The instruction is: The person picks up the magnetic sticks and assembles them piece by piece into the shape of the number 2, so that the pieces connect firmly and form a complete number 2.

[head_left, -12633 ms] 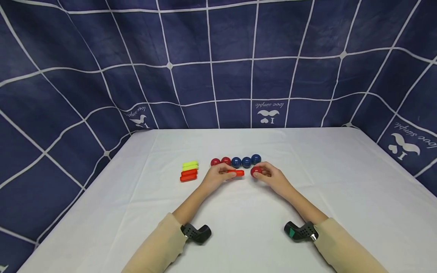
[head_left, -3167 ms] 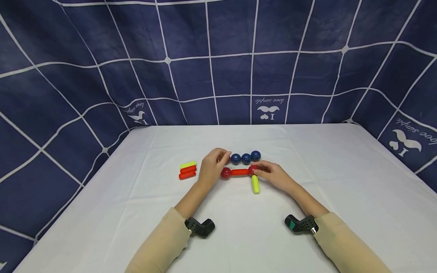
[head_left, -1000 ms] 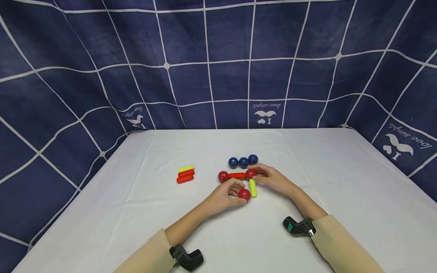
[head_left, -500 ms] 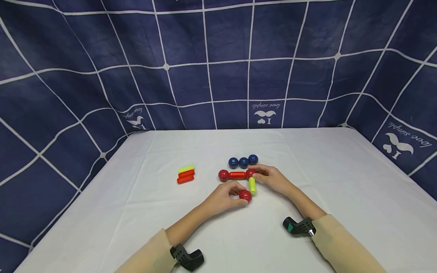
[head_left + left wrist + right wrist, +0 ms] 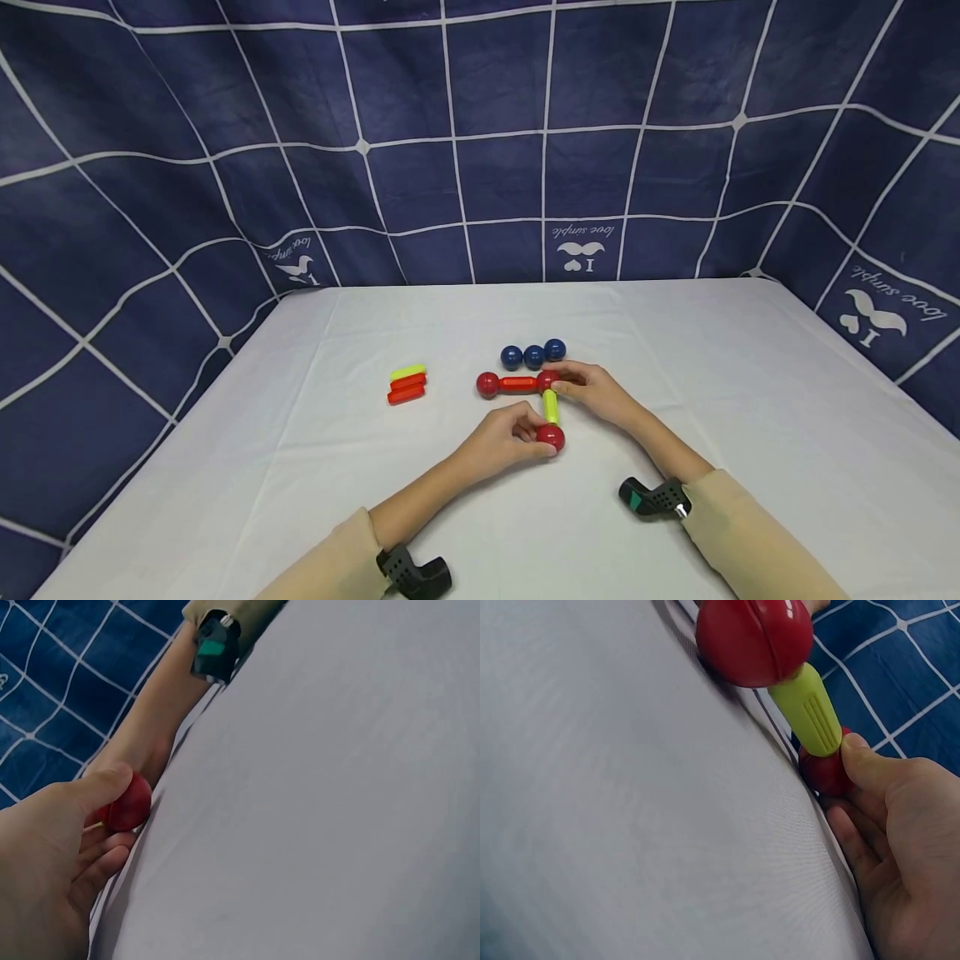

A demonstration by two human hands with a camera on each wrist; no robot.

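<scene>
My left hand (image 5: 506,439) pinches a red ball (image 5: 551,437) between thumb and fingers at the near end of a yellow-green rod (image 5: 551,407). With its thumb and fingers my right hand (image 5: 596,394) holds a second red ball (image 5: 547,382) at the rod's far end. From that ball a red rod (image 5: 517,384) runs left to a third red ball (image 5: 487,384), making a corner shape on the table. The right wrist view shows the yellow-green rod (image 5: 808,709) touching both balls. In the left wrist view, fingers partly cover the red ball (image 5: 129,804).
Three blue balls (image 5: 533,357) sit in a row just behind the joined pieces. Two red rods (image 5: 407,394) and one yellow-green rod (image 5: 408,372) lie side by side to the left. A white cloth (image 5: 675,350) covers the table, and a dark blue checked curtain (image 5: 495,175) hangs behind.
The left hand took a red ball from the back row, brought it nearer, then moved it right onto the yellow-green rod's near end. Earlier, the right hand's ball gained the red and yellow-green rods.
</scene>
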